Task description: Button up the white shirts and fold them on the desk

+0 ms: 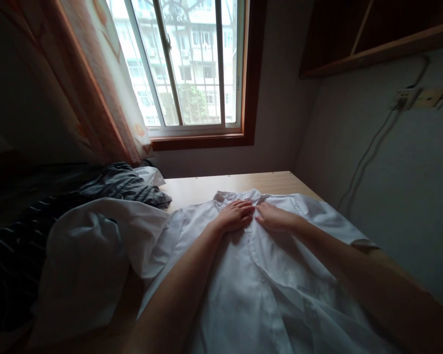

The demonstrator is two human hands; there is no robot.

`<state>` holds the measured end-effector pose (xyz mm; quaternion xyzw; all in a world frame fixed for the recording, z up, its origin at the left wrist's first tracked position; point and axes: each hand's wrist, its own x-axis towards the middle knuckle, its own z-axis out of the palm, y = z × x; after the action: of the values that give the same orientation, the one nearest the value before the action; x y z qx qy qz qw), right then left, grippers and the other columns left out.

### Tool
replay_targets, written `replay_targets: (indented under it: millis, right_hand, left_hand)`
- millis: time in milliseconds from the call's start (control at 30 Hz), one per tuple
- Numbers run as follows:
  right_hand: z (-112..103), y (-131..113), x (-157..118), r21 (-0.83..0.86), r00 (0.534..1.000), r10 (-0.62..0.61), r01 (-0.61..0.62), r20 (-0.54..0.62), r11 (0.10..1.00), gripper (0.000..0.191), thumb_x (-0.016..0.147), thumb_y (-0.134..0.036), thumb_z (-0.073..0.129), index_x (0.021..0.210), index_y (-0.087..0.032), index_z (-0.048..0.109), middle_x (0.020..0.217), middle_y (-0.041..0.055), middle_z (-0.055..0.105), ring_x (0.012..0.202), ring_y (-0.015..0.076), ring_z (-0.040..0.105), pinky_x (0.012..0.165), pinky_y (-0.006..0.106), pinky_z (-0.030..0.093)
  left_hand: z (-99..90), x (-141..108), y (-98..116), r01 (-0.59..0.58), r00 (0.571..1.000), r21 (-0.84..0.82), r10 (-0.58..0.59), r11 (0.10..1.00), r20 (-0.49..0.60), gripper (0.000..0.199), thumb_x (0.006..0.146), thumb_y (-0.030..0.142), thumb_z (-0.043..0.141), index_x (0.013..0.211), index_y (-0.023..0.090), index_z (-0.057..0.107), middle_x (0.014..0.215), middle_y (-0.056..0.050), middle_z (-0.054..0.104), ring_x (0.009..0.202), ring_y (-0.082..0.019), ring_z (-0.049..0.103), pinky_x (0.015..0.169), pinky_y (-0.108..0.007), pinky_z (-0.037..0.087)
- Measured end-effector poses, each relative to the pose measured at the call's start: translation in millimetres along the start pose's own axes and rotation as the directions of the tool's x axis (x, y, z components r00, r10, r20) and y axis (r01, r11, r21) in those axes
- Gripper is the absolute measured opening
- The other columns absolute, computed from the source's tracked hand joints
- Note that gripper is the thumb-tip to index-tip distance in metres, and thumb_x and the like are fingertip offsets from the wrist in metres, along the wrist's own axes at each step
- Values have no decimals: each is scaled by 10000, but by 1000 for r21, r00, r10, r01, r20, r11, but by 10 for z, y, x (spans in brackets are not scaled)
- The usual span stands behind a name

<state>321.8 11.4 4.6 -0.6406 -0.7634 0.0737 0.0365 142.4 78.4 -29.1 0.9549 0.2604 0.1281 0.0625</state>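
A white button-front shirt (pixel 239 290) lies spread face up, its collar (pixel 236 195) toward the window and one sleeve (pixel 110 216) stretched out to the left. My left hand (pixel 236 216) rests on the shirt just below the collar, palm down with its fingers stretched toward the front placket. Close beside it, my right hand (pixel 273 217) is closed on the other side of the placket, fingers curled in at the fabric's edge. The two hands almost meet. The lower part of the shirt is loosely wrinkled.
The shirt lies on a light wooden table (pixel 229 183). Dark striped clothes (pixel 121 184) are heaped on the left. Behind stands a window (pixel 192 64) with a patterned curtain (pixel 107 88). On the right wall are a shelf (pixel 384 49) and a cable (pixel 365 152) hanging from a socket.
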Motion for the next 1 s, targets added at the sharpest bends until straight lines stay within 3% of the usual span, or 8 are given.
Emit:
replay_targets:
  millis: [67, 133, 267, 600, 900, 1000]
  right_hand:
    - [176, 17, 76, 5, 993, 118, -118, 3, 993, 549, 979, -336, 368, 1448, -55, 418, 1539, 225, 351, 1427, 322, 328, 1134, 464, 294]
    - [266, 77, 139, 24, 980, 195, -195, 28, 980, 574, 1006, -385, 270, 1514, -125, 323, 1614, 150, 214, 1489, 299, 180, 1169, 545, 184]
    - [285, 300, 255, 35, 970, 242, -243, 27, 969, 621, 996, -522, 198, 1542, -237, 269, 1643, 26, 128, 1509, 265, 84, 1171, 604, 89]
    - [390, 503, 326, 27, 944, 323, -322, -67, 946, 709, 952, -641, 173, 1553, -270, 235, 1637, 18, 156, 1505, 260, 109, 1162, 637, 73]
    - [397, 901, 116, -44, 929, 347, -355, -128, 934, 669, 966, -601, 229, 1535, -256, 309, 1618, 46, 240, 1486, 246, 207, 1196, 479, 160]
    - [385, 963, 56, -56, 929, 342, -353, -144, 934, 676, 970, -591, 234, 1531, -223, 322, 1607, 83, 266, 1478, 247, 232, 1192, 457, 186]
  left_hand:
    - [4, 3, -6, -1, 1000, -1, 1, 1000, 1, 434, 966, 412, 455, 1349, 238, 560, 1475, -57, 504, 1397, -190, 412, 1201, -368, 232]
    - [2, 4, -7, 2, 1000, -1, -2, 1000, 4, 435, 964, 410, 457, 1351, 239, 558, 1476, -59, 501, 1399, -192, 409, 1201, -370, 228]
    - [-10, 4, 0, 20, 1000, -2, -20, 1000, 17, 447, 961, 406, 453, 1365, 236, 545, 1490, -66, 483, 1405, -197, 399, 1203, -375, 220]
    - [-40, -6, 43, 73, 996, 30, -74, 997, 52, 467, 969, 418, 430, 1393, 244, 516, 1521, -55, 442, 1428, -183, 359, 1207, -368, 198]
    - [-65, 16, 7, 82, 994, -32, -80, 996, 70, 473, 955, 436, 470, 1376, 229, 534, 1515, -64, 451, 1430, -203, 355, 1200, -377, 217]
    - [-91, -4, -3, 96, 992, -65, -90, 993, 94, 611, 890, 568, 542, 1398, 230, 516, 1540, -70, 411, 1450, -236, 316, 1206, -387, 201]
